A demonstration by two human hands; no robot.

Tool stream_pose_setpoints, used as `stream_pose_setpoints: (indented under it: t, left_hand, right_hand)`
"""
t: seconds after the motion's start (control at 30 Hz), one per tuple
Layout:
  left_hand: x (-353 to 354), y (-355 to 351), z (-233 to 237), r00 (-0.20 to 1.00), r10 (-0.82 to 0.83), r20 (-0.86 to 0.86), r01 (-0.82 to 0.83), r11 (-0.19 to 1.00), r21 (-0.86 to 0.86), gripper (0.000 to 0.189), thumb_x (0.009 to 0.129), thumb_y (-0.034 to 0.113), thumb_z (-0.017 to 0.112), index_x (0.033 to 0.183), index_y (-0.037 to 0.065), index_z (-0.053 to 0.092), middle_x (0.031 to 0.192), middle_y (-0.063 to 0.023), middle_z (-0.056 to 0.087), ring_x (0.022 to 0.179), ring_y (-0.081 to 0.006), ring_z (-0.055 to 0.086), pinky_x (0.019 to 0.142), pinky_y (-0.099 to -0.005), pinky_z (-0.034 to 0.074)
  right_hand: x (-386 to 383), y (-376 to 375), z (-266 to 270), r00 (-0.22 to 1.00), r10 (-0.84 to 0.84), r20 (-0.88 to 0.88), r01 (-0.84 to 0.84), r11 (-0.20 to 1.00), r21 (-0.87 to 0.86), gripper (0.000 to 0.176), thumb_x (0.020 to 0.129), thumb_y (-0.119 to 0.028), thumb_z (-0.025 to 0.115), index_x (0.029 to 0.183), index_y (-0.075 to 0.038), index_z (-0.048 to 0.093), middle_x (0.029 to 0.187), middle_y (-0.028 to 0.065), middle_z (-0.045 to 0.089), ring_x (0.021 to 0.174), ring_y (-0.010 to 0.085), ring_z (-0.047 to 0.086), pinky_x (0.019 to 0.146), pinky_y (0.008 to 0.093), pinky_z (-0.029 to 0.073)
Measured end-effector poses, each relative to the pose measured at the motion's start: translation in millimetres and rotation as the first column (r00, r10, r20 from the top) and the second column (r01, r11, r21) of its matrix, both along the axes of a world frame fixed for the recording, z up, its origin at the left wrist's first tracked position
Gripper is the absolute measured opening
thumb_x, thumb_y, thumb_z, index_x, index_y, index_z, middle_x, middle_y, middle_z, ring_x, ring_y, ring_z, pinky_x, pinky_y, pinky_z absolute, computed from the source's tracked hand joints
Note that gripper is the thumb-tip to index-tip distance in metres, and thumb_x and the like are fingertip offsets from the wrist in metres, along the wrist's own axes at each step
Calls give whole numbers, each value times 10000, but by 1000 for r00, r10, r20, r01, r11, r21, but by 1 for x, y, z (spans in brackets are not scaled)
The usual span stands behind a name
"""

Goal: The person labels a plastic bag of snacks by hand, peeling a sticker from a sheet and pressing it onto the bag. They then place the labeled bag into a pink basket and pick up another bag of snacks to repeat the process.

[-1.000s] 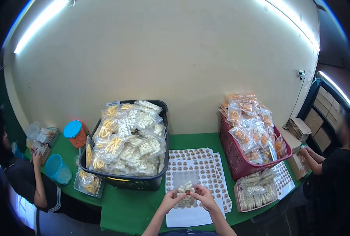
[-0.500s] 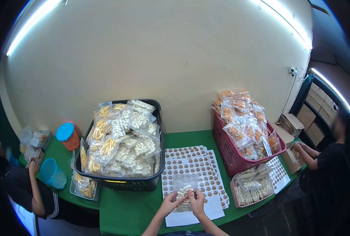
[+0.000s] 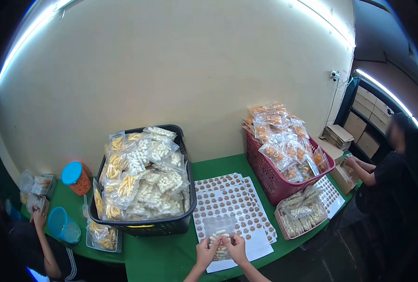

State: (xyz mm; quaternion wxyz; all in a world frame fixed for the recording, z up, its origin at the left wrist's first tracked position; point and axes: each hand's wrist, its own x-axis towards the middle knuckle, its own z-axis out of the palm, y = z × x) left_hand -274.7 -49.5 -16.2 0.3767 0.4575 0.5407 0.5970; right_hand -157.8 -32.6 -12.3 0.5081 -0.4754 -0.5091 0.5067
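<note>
Head view: step in hand looks like thumb work on front of clear bag (image 3: 220, 223) of white pieces, above sheets of round stickers (image 3: 227, 199). Left hand (image 3: 204, 254) and right hand (image 3: 237, 250): fingers closed on bag sides, thumbs nearly meeting; whether sticker sits beneath, cannot tell. Heaped dark basket (image 3: 147, 229) beside sheets, bounding left side; maroon basket (image 3: 272, 179) and pink tray (image 3: 285, 229) to right, all on green tabletop (image 3: 164, 258). Person (image 3: 391, 176) stands farther right.
</note>
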Motion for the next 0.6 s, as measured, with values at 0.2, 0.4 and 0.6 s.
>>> stream_pose_setpoints:
  t: [0.2,0.4,0.6]
  left_hand:
    - [-14,-11,-14,983,-91,-162,75,992,-100,308,753,290,663,750,-10,596,547,-12,518,490,-27,417,430,-211,348]
    - [-32,-23,-6,988,-127,-83,114,983,-142,265,731,250,692,719,1,602,517,41,484,485,-8,390,428,-179,302]
    - [-41,-23,-3,986,-133,-97,133,991,-5,187,768,185,655,785,4,614,606,13,550,540,-29,451,483,-190,360]
  right_hand:
    - [-2,-15,-3,987,-55,-150,44,996,-82,156,796,-136,623,870,-7,578,749,-1,568,648,23,479,561,178,382]
    - [6,-35,18,972,146,-186,-170,978,-120,262,740,-32,657,969,18,542,893,46,580,830,97,551,742,234,460]
    - [-5,-39,16,945,160,-287,-191,978,-83,283,734,-36,663,980,19,536,916,55,577,826,105,558,743,244,471]
